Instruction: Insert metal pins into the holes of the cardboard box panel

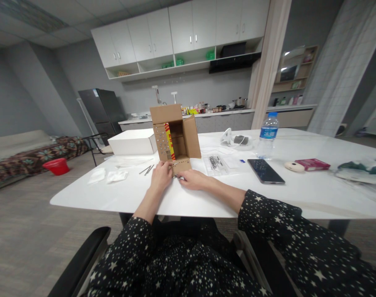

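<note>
An open cardboard box stands on the table in front of me, with its flaps spread. Small shiny dots stud its left flap, and a row of them runs along the front flap. My left hand is closed at the left edge of that front flap, fingers against the cardboard. Low at the flap's front edge, my right hand is closed in a pinch. A small dark metallic bit shows by its fingertips, too small to name. Two thin metal tools like tweezers lie left of my left hand.
Behind the tools sits a white box, with white tissues nearby. A clear bag of small parts, a phone, a water bottle, a white corded device and a dark red box are on the right.
</note>
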{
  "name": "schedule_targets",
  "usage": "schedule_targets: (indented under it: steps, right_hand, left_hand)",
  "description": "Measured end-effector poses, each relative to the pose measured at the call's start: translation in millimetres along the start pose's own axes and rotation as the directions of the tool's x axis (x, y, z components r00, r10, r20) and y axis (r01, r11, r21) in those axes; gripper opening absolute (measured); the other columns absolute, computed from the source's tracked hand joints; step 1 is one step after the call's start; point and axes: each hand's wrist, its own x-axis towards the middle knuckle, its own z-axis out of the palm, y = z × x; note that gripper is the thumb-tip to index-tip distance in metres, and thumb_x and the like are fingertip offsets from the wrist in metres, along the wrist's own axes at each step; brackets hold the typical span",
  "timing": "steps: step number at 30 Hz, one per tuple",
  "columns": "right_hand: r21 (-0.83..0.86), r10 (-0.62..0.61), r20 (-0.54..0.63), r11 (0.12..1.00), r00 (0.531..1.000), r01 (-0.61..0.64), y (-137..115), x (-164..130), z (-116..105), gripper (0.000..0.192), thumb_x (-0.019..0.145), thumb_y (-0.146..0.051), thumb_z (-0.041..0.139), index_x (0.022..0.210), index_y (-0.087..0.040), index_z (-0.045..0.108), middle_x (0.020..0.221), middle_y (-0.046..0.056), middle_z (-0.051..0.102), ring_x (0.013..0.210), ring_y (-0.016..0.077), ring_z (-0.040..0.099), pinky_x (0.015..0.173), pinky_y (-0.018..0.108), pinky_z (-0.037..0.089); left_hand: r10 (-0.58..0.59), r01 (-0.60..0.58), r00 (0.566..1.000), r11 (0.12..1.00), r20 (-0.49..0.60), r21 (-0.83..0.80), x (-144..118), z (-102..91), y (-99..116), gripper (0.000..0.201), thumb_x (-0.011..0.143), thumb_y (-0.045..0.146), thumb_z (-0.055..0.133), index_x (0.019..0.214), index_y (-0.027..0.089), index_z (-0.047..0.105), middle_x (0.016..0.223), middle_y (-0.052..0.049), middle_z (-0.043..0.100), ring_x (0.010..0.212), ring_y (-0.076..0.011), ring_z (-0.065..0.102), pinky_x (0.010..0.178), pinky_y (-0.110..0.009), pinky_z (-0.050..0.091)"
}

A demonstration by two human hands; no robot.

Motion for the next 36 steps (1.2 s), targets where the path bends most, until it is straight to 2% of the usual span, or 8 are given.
schedule_targets:
  steps: [3, 6, 8, 12, 19, 27, 36]
  right_hand:
    - [-0.006, 0.003, -0.001, 1.000, 1.000, -0.003, 0.4, 0.0, -0.2, 0.032, 0.091, -0.026, 0.045, 0.114, -0.020, 0.066, 0.104, 0.010, 0.072, 0.092, 0.0244, 0.066, 0.074, 0.031, 0.046]
    - [-0.011, -0.010, -0.001, 1.000, 1.000, 0.010, -0.1, -0.2, -0.8, 0.031, 0.091, -0.025, 0.045, 0.113, -0.019, 0.066, 0.105, 0.010, 0.072, 0.092, 0.0246, 0.067, 0.074, 0.030, 0.046]
    - [-0.013, -0.016, -0.004, 1.000, 1.000, 0.016, -0.5, -0.3, -0.9, 0.030, 0.091, -0.025, 0.045, 0.112, -0.019, 0.066, 0.104, 0.011, 0.072, 0.093, 0.0252, 0.067, 0.074, 0.030, 0.046]
    - [-0.025, -0.009, -0.001, 1.000, 1.000, 0.009, -1.3, -0.2, -1.2, 0.031, 0.091, -0.025, 0.046, 0.113, -0.019, 0.066, 0.103, 0.011, 0.073, 0.093, 0.0254, 0.067, 0.075, 0.030, 0.046]
    - [-0.026, -0.003, 0.003, 1.000, 1.000, 0.003, -0.4, 0.8, -0.4, 0.030, 0.091, -0.024, 0.046, 0.113, -0.019, 0.066, 0.105, 0.010, 0.073, 0.094, 0.0243, 0.067, 0.076, 0.029, 0.046]
    - [-0.027, -0.027, -0.010, 0.999, 1.000, 0.027, 0.2, 0.1, 0.2, 0.030, 0.090, -0.023, 0.045, 0.111, -0.019, 0.066, 0.103, 0.011, 0.073, 0.092, 0.0248, 0.068, 0.073, 0.029, 0.045]
    - [-0.018, -0.027, -0.001, 0.999, 1.000, 0.027, 1.5, 1.2, 0.8, 0.031, 0.090, -0.024, 0.044, 0.112, -0.019, 0.065, 0.103, 0.011, 0.073, 0.093, 0.0250, 0.067, 0.073, 0.030, 0.045]
  left_hand:
    - [0.031, -0.030, 0.999, 0.999, -0.036, 0.024, 0.9, 0.6, 1.1, 0.034, 0.089, 0.022, 0.046, 0.120, 0.021, 0.060, 0.125, -0.012, 0.059, 0.116, -0.0282, 0.055, 0.099, -0.042, 0.043]
    - [0.072, -0.072, 0.997, 0.997, -0.004, 0.025, 0.8, 1.5, 2.7, 0.041, 0.089, 0.018, 0.042, 0.127, 0.022, 0.056, 0.141, -0.010, 0.052, 0.128, -0.0265, 0.048, 0.104, -0.042, 0.039]
    - [0.089, -0.090, 0.996, 0.996, 0.025, 0.028, 0.5, 2.0, 3.7, 0.043, 0.089, 0.016, 0.040, 0.128, 0.021, 0.055, 0.144, -0.009, 0.050, 0.132, -0.0255, 0.045, 0.105, -0.042, 0.038]
    - [0.101, -0.104, 0.993, 0.994, 0.061, 0.046, 0.1, 1.4, 5.5, 0.042, 0.089, 0.016, 0.041, 0.127, 0.024, 0.057, 0.139, -0.008, 0.056, 0.128, -0.0261, 0.048, 0.103, -0.044, 0.038]
    - [0.113, -0.116, 0.992, 0.992, 0.062, 0.050, 0.7, -0.9, 6.3, 0.037, 0.088, 0.017, 0.044, 0.116, 0.025, 0.065, 0.133, -0.007, 0.061, 0.124, -0.0265, 0.051, 0.101, -0.043, 0.038]
    - [0.165, -0.167, 0.983, 0.986, 0.074, 0.018, -0.7, -1.0, 4.8, 0.030, 0.090, 0.021, 0.045, 0.110, 0.024, 0.067, 0.128, -0.008, 0.060, 0.120, -0.0276, 0.053, 0.096, -0.045, 0.041]
    - [0.153, -0.153, 0.985, 0.988, 0.083, -0.006, -1.7, -3.4, 5.1, 0.025, 0.089, 0.021, 0.046, 0.101, 0.023, 0.068, 0.117, -0.009, 0.062, 0.116, -0.0267, 0.054, 0.095, -0.043, 0.041]
